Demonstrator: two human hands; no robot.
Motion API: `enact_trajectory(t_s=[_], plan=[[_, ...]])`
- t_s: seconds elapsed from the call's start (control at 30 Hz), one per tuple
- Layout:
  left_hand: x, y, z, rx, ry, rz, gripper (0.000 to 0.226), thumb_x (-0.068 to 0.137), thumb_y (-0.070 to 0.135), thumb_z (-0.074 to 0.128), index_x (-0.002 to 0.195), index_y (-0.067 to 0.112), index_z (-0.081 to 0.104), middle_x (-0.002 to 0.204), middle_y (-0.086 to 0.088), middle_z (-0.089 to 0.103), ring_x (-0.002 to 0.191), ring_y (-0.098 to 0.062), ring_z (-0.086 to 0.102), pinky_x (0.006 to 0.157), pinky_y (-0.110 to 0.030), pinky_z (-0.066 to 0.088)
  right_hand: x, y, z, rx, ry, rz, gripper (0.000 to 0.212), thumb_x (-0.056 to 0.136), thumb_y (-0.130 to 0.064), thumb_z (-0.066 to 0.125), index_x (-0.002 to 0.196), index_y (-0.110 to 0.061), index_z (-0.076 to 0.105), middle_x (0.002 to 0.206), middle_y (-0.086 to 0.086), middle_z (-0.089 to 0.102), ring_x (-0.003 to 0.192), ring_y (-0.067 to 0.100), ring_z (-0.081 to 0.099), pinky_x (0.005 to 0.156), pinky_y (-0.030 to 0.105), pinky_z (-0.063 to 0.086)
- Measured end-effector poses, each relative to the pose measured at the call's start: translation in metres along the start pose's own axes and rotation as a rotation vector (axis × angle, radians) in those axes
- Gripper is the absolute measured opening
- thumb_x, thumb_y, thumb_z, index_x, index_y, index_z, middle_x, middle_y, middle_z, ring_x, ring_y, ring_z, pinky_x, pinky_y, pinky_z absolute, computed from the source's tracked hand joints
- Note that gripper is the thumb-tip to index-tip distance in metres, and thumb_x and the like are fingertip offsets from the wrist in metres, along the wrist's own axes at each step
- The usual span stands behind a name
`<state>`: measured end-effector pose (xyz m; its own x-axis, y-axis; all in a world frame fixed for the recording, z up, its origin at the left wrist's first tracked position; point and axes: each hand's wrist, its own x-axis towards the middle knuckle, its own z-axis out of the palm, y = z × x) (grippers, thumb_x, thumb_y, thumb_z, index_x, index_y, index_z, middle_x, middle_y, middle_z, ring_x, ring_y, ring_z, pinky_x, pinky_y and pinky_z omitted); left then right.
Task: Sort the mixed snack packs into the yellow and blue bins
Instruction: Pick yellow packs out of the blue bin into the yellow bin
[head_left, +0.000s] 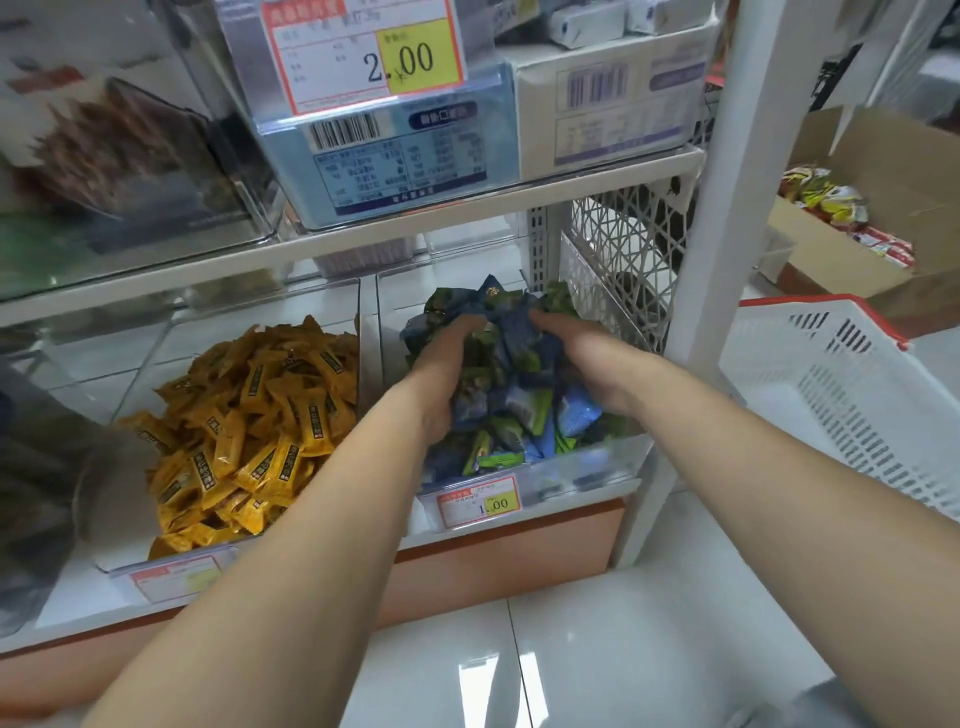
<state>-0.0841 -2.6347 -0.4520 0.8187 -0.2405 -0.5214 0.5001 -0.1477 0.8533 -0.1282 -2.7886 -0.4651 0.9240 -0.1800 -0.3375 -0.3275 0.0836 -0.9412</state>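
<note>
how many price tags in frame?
3: the 2.00 tag on the upper shelf, the 1.00 tag below the blue packs, a blurred tag below the yellow packs. More may be hidden.

Arms outstretched — left hand (441, 364), right hand (574, 353) gripping packs (501, 319)

a bunch of blue and green snack packs (498, 317) is gripped between the left hand (441, 364) and the right hand (574, 353), with the fingers of both curled into it from either side. more packs of the same kind are heaped under both hands in a clear bin (587, 470). a price label (480, 501) reading 1.00 is fixed to its front, below the left wrist. left of the left hand, yellow snack packs (244, 421) are piled in a second clear bin (357, 312). right of the right forearm a white slotted basket (841, 405) is seen, and beyond it a cardboard box (852, 260) of red and yellow packets.
</note>
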Motion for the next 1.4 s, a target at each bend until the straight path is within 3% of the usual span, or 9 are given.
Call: enact_trajectory(t_s=[0.17, 0.3, 0.4, 0.53, 0.7, 0.87, 1.0, 1.1, 1.4], plan=[[-0.017, 0.023, -0.012, 0.467, 0.099, 0.286, 0.055, 0.091, 0.051, 0.058, 0.133, 0.016, 0.059, 0.132, -0.007, 0.062, 0.116, -0.027, 0.059, 0.1, -0.041, 0.048, -0.003, -0.018, -0.004, -0.325, 0.057, -0.195, 0.04, 0.097, -0.049, 0.052, 0.127, -0.026, 0.065, 0.126, -0.004, 0.065, 0.113, 0.021, 0.06, 0.092, 0.033, 0.045], [-0.047, 0.016, -0.038, 0.947, 0.142, 0.729, 0.041, 0.094, 0.041, 0.055, 0.133, 0.027, 0.059, 0.131, 0.003, 0.063, 0.117, -0.019, 0.059, 0.093, -0.027, 0.045, -0.015, -0.012, -0.007, -0.713, 0.217, -0.489, 0.03, 0.093, -0.038, 0.06, 0.12, -0.028, 0.068, 0.122, -0.003, 0.068, 0.11, 0.019, 0.061, 0.086, 0.027, 0.043], [-0.065, -0.009, -0.069, 1.139, 0.367, 0.904, 0.044, 0.088, 0.035, 0.06, 0.132, 0.031, 0.055, 0.121, 0.0, 0.066, 0.106, -0.025, 0.064, 0.079, -0.029, 0.051, -0.02, 0.002, 0.006, -0.932, -0.114, -0.535, 0.043, 0.089, -0.053, 0.061, 0.127, -0.034, 0.065, 0.132, -0.006, 0.062, 0.121, 0.017, 0.057, 0.096, 0.031, 0.044], [-0.064, -0.032, -0.096, 1.167, 0.414, 0.75, 0.064, 0.084, 0.041, 0.066, 0.14, 0.032, 0.039, 0.139, -0.002, 0.053, 0.122, -0.026, 0.053, 0.086, -0.035, 0.051, -0.013, 0.024, 0.035, -1.29, -0.526, -0.191, 0.064, 0.082, -0.078, 0.052, 0.141, -0.056, 0.043, 0.165, -0.013, 0.014, 0.152, 0.028, 0.002, 0.121, 0.056, 0.013], [-0.06, -0.036, -0.103, 1.189, 0.441, 0.809, 0.059, 0.078, 0.054, 0.055, 0.134, 0.04, 0.041, 0.144, 0.007, 0.051, 0.122, -0.021, 0.056, 0.08, -0.031, 0.052, -0.014, 0.003, 0.029, -1.515, -0.364, -0.183, 0.058, 0.089, -0.067, 0.052, 0.141, -0.041, 0.05, 0.147, -0.003, 0.051, 0.127, 0.024, 0.052, 0.099, 0.035, 0.048], [-0.056, -0.038, -0.112, 1.176, 0.396, 0.833, 0.059, 0.083, 0.055, 0.057, 0.139, 0.039, 0.043, 0.152, 0.012, 0.042, 0.13, -0.017, 0.05, 0.09, -0.03, 0.05, -0.018, -0.033, 0.018, -1.579, -0.269, -0.276, 0.028, 0.091, -0.046, 0.057, 0.115, -0.038, 0.068, 0.115, -0.007, 0.07, 0.097, 0.019, 0.065, 0.083, 0.035, 0.056], [-0.053, -0.042, -0.115, 1.179, 0.375, 0.819, 0.063, 0.088, 0.053, 0.056, 0.146, 0.035, 0.04, 0.156, 0.015, 0.034, 0.131, -0.017, 0.049, 0.095, -0.034, 0.052, 0.026, -0.049, 0.035, -1.315, -0.061, -0.481, 0.018, 0.092, -0.051, 0.056, 0.107, -0.048, 0.063, 0.124, -0.004, 0.058, 0.116, 0.028, 0.057, 0.094, 0.046, 0.05], [-0.052, -0.042, -0.114, 1.174, 0.385, 0.838, 0.064, 0.087, 0.053, 0.057, 0.146, 0.033, 0.041, 0.156, 0.014, 0.035, 0.13, -0.017, 0.051, 0.094, -0.034, 0.052, 0.062, -0.045, 0.051, -1.219, -0.115, -0.341, 0.063, 0.091, -0.062, 0.056, 0.148, -0.04, 0.039, 0.158, 0.003, 0.035, 0.143, 0.03, 0.032, 0.114, 0.044, 0.03], [-0.048, -0.042, -0.115, 1.21, 0.404, 0.843, 0.065, 0.085, 0.058, 0.054, 0.145, 0.034, 0.043, 0.155, 0.016, 0.036, 0.127, -0.015, 0.053, 0.09, -0.033, 0.055, 0.03, 0.014, 0.06, -1.47, -0.312, -0.304, 0.076, 0.087, -0.074, 0.037, 0.155, -0.047, 0.017, 0.165, -0.008, 0.02, 0.151, 0.023, 0.019, 0.12, 0.051, 0.019]])
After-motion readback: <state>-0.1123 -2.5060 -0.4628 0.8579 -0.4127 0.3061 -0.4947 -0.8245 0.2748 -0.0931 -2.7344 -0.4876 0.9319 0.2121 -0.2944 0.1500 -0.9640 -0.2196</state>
